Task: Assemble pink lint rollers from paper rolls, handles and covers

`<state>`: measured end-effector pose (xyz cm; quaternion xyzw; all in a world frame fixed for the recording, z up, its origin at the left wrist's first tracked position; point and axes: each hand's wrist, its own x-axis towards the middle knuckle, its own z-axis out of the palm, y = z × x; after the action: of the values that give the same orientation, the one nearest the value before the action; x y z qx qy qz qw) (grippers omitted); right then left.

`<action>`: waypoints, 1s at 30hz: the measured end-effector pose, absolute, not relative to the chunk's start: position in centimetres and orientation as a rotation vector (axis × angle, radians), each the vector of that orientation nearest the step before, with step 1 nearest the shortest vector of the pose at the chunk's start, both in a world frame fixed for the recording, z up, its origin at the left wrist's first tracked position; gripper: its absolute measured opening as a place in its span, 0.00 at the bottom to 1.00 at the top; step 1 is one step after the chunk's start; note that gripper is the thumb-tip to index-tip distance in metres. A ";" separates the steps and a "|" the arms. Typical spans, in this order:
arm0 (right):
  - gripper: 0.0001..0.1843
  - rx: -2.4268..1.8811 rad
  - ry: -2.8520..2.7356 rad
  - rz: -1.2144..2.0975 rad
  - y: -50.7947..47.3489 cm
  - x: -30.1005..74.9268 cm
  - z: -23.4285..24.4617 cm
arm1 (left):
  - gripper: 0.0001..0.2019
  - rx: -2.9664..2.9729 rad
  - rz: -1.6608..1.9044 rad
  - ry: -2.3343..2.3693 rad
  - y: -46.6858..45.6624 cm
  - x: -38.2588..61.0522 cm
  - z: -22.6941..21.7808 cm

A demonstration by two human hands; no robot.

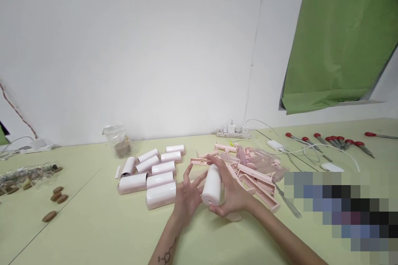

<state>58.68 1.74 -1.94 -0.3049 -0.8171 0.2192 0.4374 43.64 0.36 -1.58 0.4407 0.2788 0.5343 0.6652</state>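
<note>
My right hand [231, 192] is wrapped round a white roll [212, 184] with a pale pink end disc, fingers over its top and thumb at the near end. Close against the roll's left side is my left hand [188, 194], its fingers spread; whether its fingertips touch the roll cannot be made out. Several similar white rolls [161, 196] lie in rows to the left. Pink plastic holders [261, 190], long and trough-shaped, are heaped to the right, partly hidden behind my right hand. A pale pink disc-shaped piece [233, 216] shows beneath that hand.
A clear plastic bag [122, 143] with brown contents stands by the wall, and a power strip [233, 133] lies farther right. Red-handled screwdrivers [336, 140], white cables and a screwdriver-like tool [289, 203] are on the right. Cork pieces [57, 196] and glass jars [27, 178] occupy the left.
</note>
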 end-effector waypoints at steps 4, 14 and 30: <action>0.62 -0.769 -2.255 0.607 2.0 58.5 -1.4 | 0.32 0.847 0.931 0.646 0.6 44.0 -2.2; 0.14 -1.346 -2.253 0.583 -1.8 64.4 -2.7 | 0.31 0.681 1.157 0.647 1.8 44.0 -3.0; 0.13 -1.104 -1.648 1.161 1.6 61.0 3.0 | 0.26 0.527 1.412 0.710 2.8 43.6 -3.5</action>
<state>60.97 1.60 2.99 -0.4382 -0.6544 0.4607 0.4092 43.61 2.80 -3.48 0.2340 0.3155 0.6272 0.6726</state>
